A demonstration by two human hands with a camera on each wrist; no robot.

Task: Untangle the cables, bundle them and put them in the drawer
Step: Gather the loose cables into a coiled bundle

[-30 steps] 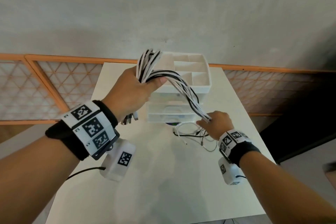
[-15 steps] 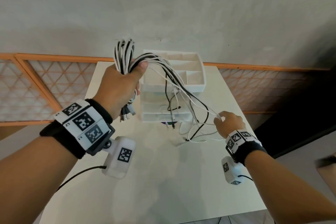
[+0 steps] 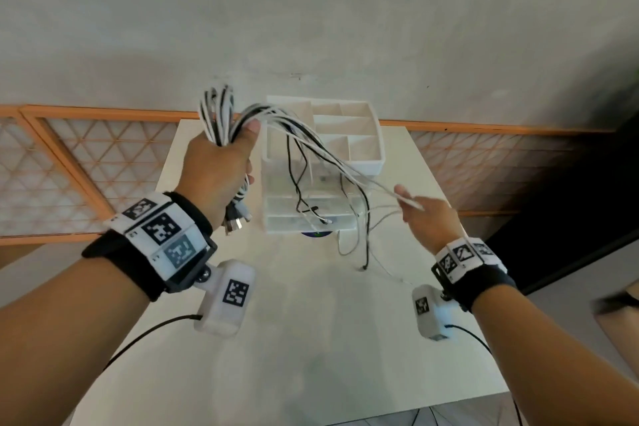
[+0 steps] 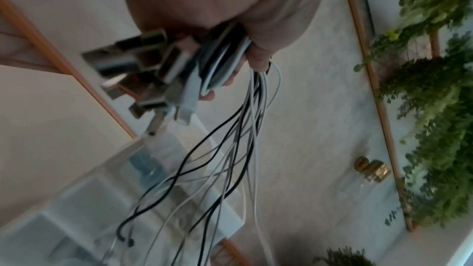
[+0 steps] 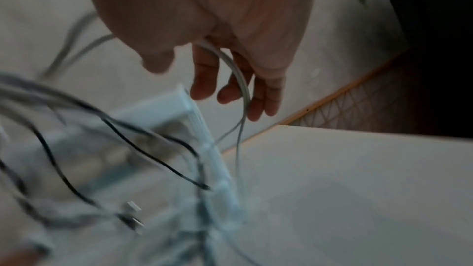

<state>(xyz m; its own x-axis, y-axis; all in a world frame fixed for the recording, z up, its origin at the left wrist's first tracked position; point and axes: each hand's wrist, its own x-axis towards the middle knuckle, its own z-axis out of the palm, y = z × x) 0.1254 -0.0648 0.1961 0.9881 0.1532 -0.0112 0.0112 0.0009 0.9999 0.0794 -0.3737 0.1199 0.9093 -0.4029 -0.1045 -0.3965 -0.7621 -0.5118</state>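
- I am gripping the bundle of cables in my left hand, raised above the surface, with my left fingers curled tight around the white and black strands.
- The looped tops of the cables are sticking up out of my fist, and the USB plugs are hanging in a cluster below it.
- The loose ends are fanning out to the right from my left thumb, draping in front of the drawer unit and trailing down onto the surface just beside its front.
- I am holding one white cable in my right hand, out to the right of the drawer unit; my right fingers are only loosely bent, with the strand running across them and hanging down off them.
- That white cable is stretching taut from my left fist to my right hand.
- The drawer unit is standing at the far side of the surface, against the wall, with an open compartment tray sitting on top; I cannot tell whether any drawer is pulled out.
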